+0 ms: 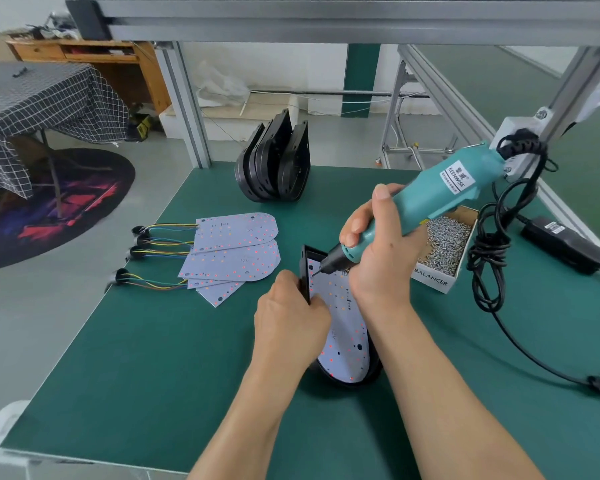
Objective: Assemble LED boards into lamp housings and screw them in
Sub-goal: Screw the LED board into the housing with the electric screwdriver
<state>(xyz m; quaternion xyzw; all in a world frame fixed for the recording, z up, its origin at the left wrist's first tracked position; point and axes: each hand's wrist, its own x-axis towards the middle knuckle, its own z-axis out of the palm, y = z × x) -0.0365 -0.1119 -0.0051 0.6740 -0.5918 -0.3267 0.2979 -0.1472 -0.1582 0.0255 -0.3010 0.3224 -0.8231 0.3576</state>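
Small assembly workshop: green-matted table [153,358] under an aluminium-profile frame [184,105], corded electric screwdriver [440,195], carton of loose screws [444,244]. LED boards [236,251] fanned mid-frame, black lamp housings [274,161] stacked behind. Upper left looks domestic: checked tablecloth [42,102], wooden desk [94,57].

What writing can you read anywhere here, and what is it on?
"KEENWISE": white label on the teal electric screwdriver.
"BALANCER": side of the screw box.
"12V": one loose LED board.
Characters above KEENWISE and the sticker on the black power adapter: too small to read.
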